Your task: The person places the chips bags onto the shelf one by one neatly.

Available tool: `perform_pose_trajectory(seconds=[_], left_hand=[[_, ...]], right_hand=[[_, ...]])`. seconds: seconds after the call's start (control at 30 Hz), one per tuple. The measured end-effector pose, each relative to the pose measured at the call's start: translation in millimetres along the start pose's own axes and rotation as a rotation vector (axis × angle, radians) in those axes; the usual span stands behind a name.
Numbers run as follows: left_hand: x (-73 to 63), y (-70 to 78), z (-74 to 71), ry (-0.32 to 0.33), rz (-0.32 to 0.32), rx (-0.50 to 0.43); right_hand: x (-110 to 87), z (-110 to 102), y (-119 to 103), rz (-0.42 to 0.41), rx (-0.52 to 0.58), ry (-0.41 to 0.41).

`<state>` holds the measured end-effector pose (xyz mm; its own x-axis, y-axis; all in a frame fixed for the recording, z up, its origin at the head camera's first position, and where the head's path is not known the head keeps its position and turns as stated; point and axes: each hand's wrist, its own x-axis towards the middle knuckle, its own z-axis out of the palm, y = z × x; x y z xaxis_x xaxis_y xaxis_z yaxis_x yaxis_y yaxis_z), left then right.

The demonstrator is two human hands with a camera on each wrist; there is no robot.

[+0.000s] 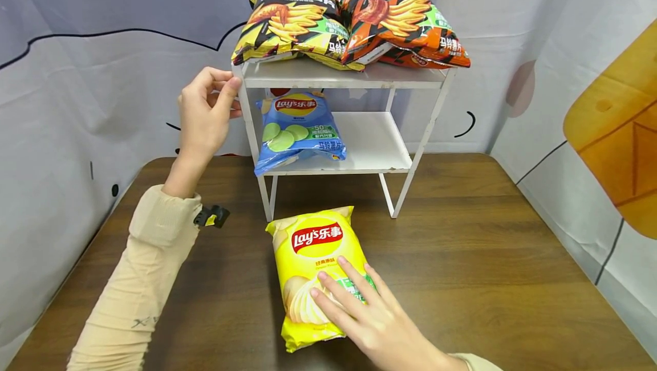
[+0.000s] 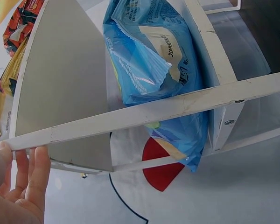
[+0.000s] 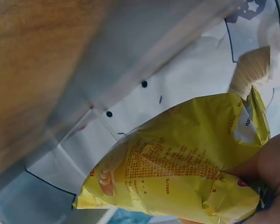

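Note:
With thumb and fingertips, my left hand [image 1: 205,109] pinches the upper left post of a white two-tier metal rack [image 1: 344,78]; the left wrist view shows this too. My right hand [image 1: 382,319] holds a yellow bag of Lay's potato chips [image 1: 315,257] in front of the rack, its fingers spread over the bag's face. In the right wrist view the thumb [image 3: 266,163] presses the printed back of the same bag. A blue chip bag [image 1: 303,129] leans at the left of the lower shelf. Whether the yellow bag touches the table cannot be told.
On the rack's top lie a yellow-and-black chip bag [image 1: 292,26] and an orange-and-black one [image 1: 402,26], side by side. The rack stands toward the back of a brown wooden table [image 1: 477,257]. Patterned fabric [image 1: 128,80] hangs behind and at the sides.

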<state>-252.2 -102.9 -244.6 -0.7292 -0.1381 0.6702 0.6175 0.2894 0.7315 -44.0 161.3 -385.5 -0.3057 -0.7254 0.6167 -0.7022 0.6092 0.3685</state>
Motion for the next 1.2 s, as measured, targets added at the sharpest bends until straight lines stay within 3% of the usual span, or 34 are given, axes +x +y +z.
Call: perform_pose_trajectory(seconds=[0.47, 0.8, 0.93, 1.2], left_hand=[[0.6, -0.7, 0.8, 0.004, 0.005, -0.005], [0.6, -1.1, -0.1, 0.015, 0.019, -0.008], [0.8, -1.5, 0.1, 0.018, 0.025, 0.001], [0.8, -3.1, 0.9, 0.016, 0.017, 0.001]], right_hand=[[7.3, -35, 18, -0.052, -0.042, 0.2], [16.9, -56, 35, 0.045, -0.037, 0.283], [22.7, -58, 48, 0.041, -0.065, 0.356], [25.5, -47, 75, 0.081, -0.054, 0.416]])
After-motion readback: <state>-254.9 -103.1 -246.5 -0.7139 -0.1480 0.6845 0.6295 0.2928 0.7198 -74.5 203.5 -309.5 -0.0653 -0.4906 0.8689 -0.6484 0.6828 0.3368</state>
